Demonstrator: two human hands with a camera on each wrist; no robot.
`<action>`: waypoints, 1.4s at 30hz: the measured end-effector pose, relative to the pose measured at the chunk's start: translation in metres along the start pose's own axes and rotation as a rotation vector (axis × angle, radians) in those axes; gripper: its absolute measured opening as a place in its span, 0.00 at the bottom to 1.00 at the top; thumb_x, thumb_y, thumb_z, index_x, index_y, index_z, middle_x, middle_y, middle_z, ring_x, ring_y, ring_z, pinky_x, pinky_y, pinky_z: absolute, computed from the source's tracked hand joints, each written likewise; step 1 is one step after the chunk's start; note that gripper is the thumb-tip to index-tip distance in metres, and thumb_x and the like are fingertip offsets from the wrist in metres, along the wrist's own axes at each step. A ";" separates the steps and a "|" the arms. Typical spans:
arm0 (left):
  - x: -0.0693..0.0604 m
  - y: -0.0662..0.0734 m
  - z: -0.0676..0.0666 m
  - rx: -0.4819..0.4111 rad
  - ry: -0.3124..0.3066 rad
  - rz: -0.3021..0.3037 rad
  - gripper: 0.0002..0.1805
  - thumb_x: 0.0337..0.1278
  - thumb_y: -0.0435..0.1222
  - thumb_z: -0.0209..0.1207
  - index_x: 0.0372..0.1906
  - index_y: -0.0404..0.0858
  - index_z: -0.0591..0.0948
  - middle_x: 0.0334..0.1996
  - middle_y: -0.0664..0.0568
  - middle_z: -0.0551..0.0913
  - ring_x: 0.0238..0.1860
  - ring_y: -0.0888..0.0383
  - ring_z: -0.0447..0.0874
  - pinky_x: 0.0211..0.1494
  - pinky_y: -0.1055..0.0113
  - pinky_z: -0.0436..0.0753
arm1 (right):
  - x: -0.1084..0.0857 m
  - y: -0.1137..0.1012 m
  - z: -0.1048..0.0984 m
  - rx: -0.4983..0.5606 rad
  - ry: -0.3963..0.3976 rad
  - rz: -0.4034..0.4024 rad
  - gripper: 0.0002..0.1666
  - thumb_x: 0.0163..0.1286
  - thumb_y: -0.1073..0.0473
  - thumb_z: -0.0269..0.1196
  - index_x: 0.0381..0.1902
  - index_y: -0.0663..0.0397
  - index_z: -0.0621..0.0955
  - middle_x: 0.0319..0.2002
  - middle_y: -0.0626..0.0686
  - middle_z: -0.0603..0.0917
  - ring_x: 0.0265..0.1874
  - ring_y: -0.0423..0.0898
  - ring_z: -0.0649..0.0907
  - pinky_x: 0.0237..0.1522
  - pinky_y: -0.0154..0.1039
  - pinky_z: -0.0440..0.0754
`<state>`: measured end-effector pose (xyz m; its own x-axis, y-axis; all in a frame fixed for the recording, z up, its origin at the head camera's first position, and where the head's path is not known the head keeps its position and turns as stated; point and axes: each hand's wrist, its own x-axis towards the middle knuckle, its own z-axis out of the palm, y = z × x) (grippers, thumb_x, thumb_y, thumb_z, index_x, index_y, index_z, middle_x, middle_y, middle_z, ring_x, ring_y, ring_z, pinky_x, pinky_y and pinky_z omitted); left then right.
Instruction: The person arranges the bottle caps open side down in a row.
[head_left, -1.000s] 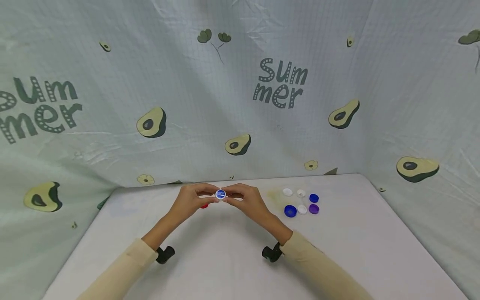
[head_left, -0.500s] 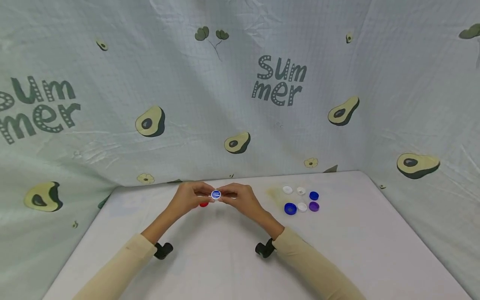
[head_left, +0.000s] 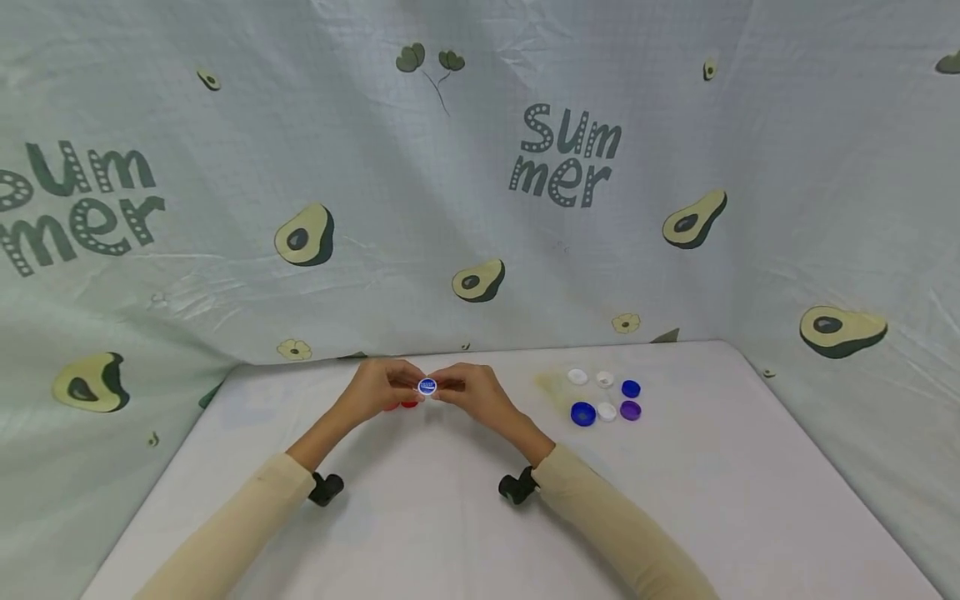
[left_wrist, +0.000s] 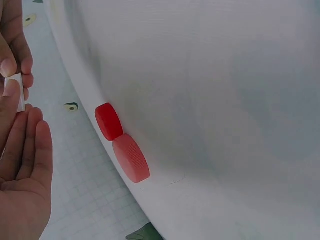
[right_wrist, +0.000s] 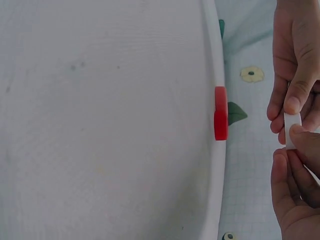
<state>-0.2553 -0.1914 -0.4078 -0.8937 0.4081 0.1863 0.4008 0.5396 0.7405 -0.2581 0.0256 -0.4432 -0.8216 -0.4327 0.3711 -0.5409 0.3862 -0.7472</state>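
Note:
A small white cap with a blue printed top (head_left: 427,387) is held up between both hands over the far part of the table. My left hand (head_left: 373,390) pinches its left side and my right hand (head_left: 476,392) pinches its right side. The wrist views show the cap's white edge (left_wrist: 21,92) between thumbs and fingertips. Partly hidden behind the left hand lie a red cap (head_left: 409,404) and a paler red cap (left_wrist: 131,157), touching each other near the table's far edge.
To the right on the white table (head_left: 450,517) lie several caps: white ones, a large blue one (head_left: 582,414), a smaller blue one (head_left: 631,389) and a purple one (head_left: 630,410). A printed cloth (head_left: 390,208) hangs behind the table.
Both hands have shifted slightly left together with the pinched cap. More of the red caps shows beside the left hand. The head view has tilted a little.

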 end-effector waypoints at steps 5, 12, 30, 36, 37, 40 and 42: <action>0.003 -0.004 0.001 -0.043 -0.016 -0.004 0.11 0.53 0.29 0.73 0.42 0.31 0.88 0.38 0.43 0.90 0.42 0.49 0.91 0.44 0.62 0.88 | 0.002 0.001 0.002 -0.016 -0.017 0.031 0.16 0.65 0.64 0.72 0.51 0.60 0.87 0.45 0.54 0.89 0.43 0.44 0.88 0.47 0.29 0.84; 0.009 -0.009 0.001 -0.003 -0.020 -0.013 0.11 0.55 0.30 0.73 0.43 0.32 0.89 0.39 0.44 0.90 0.43 0.49 0.90 0.47 0.61 0.87 | 0.007 0.006 0.006 -0.017 -0.009 0.058 0.16 0.65 0.65 0.72 0.51 0.60 0.87 0.46 0.54 0.89 0.43 0.45 0.88 0.45 0.28 0.84; 0.023 -0.022 0.007 0.126 -0.053 -0.043 0.11 0.52 0.29 0.74 0.41 0.30 0.89 0.38 0.43 0.91 0.42 0.49 0.90 0.50 0.55 0.87 | 0.024 0.022 0.012 0.000 -0.073 0.204 0.14 0.64 0.61 0.73 0.48 0.57 0.90 0.40 0.51 0.91 0.37 0.39 0.88 0.40 0.30 0.84; 0.028 -0.024 0.012 0.219 -0.102 -0.047 0.10 0.53 0.30 0.73 0.41 0.31 0.88 0.38 0.44 0.91 0.42 0.50 0.89 0.49 0.57 0.87 | 0.028 0.023 0.011 -0.043 -0.110 0.230 0.11 0.64 0.62 0.73 0.45 0.56 0.90 0.39 0.50 0.91 0.36 0.39 0.86 0.39 0.30 0.83; 0.029 -0.024 0.011 0.238 -0.112 -0.053 0.10 0.53 0.30 0.73 0.41 0.32 0.89 0.38 0.45 0.90 0.42 0.51 0.89 0.49 0.57 0.86 | 0.029 0.023 0.011 -0.046 -0.116 0.235 0.11 0.64 0.62 0.73 0.45 0.56 0.90 0.39 0.50 0.91 0.36 0.38 0.85 0.39 0.30 0.82; 0.034 -0.022 0.009 0.303 -0.143 -0.042 0.09 0.52 0.29 0.74 0.40 0.33 0.89 0.36 0.46 0.90 0.40 0.52 0.87 0.49 0.57 0.86 | 0.032 0.024 0.011 -0.053 -0.132 0.249 0.11 0.64 0.64 0.73 0.45 0.57 0.90 0.39 0.50 0.91 0.35 0.38 0.82 0.37 0.28 0.80; 0.034 -0.022 0.010 0.336 -0.159 -0.030 0.09 0.51 0.29 0.74 0.40 0.33 0.89 0.35 0.47 0.90 0.39 0.53 0.86 0.48 0.57 0.86 | 0.030 0.025 0.014 -0.046 -0.144 0.275 0.11 0.64 0.65 0.73 0.45 0.57 0.90 0.39 0.50 0.91 0.34 0.39 0.81 0.36 0.28 0.79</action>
<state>-0.2926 -0.1818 -0.4246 -0.8741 0.4837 0.0456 0.4425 0.7538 0.4857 -0.2941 0.0115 -0.4585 -0.9060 -0.4167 0.0740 -0.3121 0.5398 -0.7818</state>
